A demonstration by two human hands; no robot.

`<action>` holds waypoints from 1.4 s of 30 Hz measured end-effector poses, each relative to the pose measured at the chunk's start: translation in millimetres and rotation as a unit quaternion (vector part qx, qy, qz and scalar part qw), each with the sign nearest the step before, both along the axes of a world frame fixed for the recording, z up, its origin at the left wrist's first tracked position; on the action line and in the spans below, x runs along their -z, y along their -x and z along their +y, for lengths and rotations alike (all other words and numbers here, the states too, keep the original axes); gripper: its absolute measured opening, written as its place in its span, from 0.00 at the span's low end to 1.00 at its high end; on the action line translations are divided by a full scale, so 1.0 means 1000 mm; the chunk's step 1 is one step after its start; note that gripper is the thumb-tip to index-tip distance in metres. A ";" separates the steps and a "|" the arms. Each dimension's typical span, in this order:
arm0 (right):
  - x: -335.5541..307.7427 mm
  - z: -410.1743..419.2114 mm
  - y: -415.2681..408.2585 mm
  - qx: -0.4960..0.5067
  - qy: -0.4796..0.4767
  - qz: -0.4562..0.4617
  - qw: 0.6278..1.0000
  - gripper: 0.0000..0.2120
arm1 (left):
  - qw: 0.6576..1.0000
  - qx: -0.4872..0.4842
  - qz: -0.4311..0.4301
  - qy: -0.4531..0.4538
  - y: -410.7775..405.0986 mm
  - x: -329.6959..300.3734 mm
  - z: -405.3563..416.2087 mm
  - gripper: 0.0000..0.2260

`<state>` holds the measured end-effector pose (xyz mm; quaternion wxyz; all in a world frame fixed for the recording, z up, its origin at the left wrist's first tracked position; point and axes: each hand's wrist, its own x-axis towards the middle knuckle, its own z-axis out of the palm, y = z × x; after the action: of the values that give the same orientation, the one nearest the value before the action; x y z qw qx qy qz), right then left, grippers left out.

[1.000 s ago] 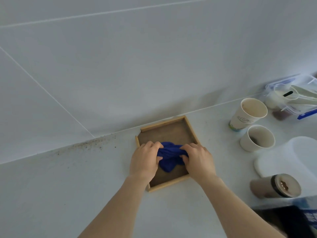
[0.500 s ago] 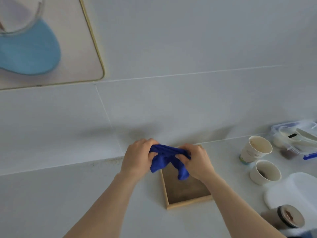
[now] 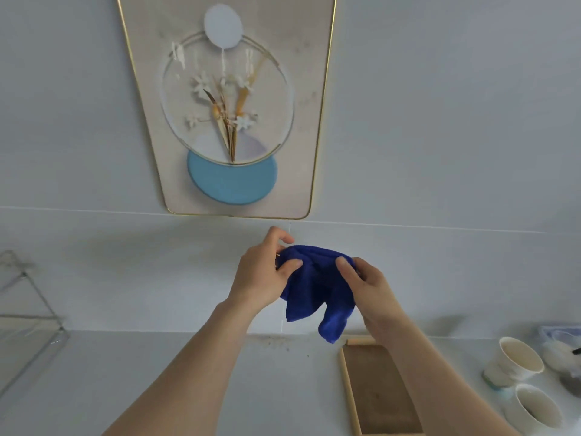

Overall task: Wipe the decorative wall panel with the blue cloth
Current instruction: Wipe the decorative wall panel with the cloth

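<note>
White tiled wall fills the frame; decorative wall panel [image 3: 226, 108], gold-edged, hangs upper centre. Below it, centre frame, left hand [image 3: 262, 275] and right hand [image 3: 367, 287] hold the blue cloth [image 3: 317, 291] bunched in the air, fingers pinching its top edge. Wooden tray [image 3: 377, 391] and two paper cups [image 3: 515, 363] sit on the tabletop [image 3: 125, 372], lower right.

Wall: pale grey tiled wall [image 3: 440, 121] with thin seams, standing behind the counter.
Counter: pale grey countertop [image 3: 125, 366] lying below, dark specks showing along the wall joint.
Light: falling soft and even.
</note>
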<state>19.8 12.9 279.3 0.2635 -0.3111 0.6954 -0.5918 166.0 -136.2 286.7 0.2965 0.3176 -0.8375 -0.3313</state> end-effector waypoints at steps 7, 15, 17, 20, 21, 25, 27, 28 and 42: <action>-0.054 -0.041 -0.043 -0.031 0.138 -0.138 0.980 0.27 | 0.989 0.032 0.135 -0.045 -0.030 -0.064 -0.020 0.07; -0.083 -0.083 -0.077 -0.139 0.226 -0.266 0.927 0.40 | 0.972 0.037 0.225 -0.055 -0.036 -0.112 -0.037 0.05; -0.089 -0.089 -0.083 -0.148 0.234 -0.272 0.922 0.39 | 0.973 0.039 0.225 -0.042 -0.033 -0.116 -0.040 0.05; -0.099 -0.096 -0.084 -0.117 0.227 -0.268 0.929 0.30 | 0.978 0.018 0.207 0.031 -0.027 -0.116 -0.044 0.05; -0.102 -0.098 -0.082 -0.090 0.214 -0.274 0.933 0.26 | 0.978 0.009 0.202 0.054 -0.025 -0.116 -0.046 0.05; -0.116 -0.102 -0.062 0.034 0.182 -0.223 0.957 0.16 | 0.969 -0.016 0.210 0.131 -0.017 -0.111 -0.054 0.13; -0.129 -0.102 -0.048 0.087 0.193 -0.169 0.963 0.16 | 0.960 -0.047 0.203 0.186 -0.016 -0.110 -0.063 0.18; -0.139 -0.100 -0.041 0.114 0.202 -0.147 0.962 0.15 | 0.954 -0.068 0.193 0.217 -0.015 -0.110 -0.068 0.20; -0.233 -0.158 -0.011 0.277 0.347 0.400 0.802 0.25 | 0.851 -0.190 0.061 0.485 0.022 -0.120 -0.138 0.39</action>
<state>31.1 -145.1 512.7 -0.3391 -0.3852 0.5435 -0.6643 144.4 -274.6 406.9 0.5209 0.2655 -0.7950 0.1616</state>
